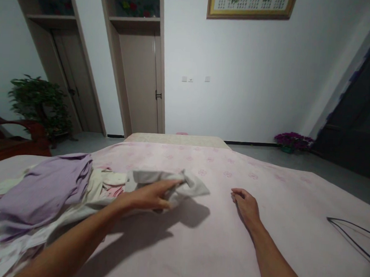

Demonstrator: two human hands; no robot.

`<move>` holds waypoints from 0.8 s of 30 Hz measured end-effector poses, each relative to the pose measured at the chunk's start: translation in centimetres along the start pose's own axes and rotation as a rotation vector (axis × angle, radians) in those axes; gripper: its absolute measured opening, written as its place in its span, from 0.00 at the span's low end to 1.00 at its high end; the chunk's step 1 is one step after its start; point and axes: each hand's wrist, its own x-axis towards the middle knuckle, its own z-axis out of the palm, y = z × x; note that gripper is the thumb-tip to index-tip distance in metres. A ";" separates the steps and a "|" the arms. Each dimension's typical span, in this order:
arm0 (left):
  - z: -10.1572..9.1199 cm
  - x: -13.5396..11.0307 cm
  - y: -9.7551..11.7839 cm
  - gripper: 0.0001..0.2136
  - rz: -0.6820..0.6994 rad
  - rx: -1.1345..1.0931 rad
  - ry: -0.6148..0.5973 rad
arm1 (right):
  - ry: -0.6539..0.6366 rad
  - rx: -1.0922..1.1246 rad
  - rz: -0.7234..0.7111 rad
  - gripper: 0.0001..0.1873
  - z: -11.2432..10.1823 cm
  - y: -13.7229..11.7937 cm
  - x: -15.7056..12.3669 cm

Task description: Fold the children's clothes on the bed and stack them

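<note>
My left hand (156, 194) reaches over the pink sheet with its fingers closed on a light grey cloth garment (196, 186). One end of the garment is lifted off the bed, and a length of it trails left beneath my forearm. What kind of garment it is does not show. To the right, my right hand (246, 205) hovers low over the sheet, apart from the cloth. Its fingers are curled in against the thumb, and nothing shows between them. Left of my left arm lies a pile of clothes with a folded purple garment (49, 184) on top.
A pink flower-patterned sheet (216, 236) covers the bed. Thin black bent wire (348, 236) lies at the right edge. Beyond stand a wooden armchair (31, 135), a leafy plant (38, 104), doors and purple flowers (293, 140).
</note>
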 end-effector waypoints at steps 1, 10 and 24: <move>1.0 -0.3 -0.5 0.32 -0.004 0.007 -0.132 | 0.006 0.034 -0.006 0.20 0.1 0.1 0.0; 2.5 -6.6 -6.4 0.21 -0.297 0.165 0.069 | -0.007 0.009 -0.123 0.18 0.3 -1.3 -0.8; 6.2 -10.6 -4.2 0.14 -0.221 0.177 0.050 | -0.352 -0.324 -0.480 0.16 5.7 -8.4 -6.9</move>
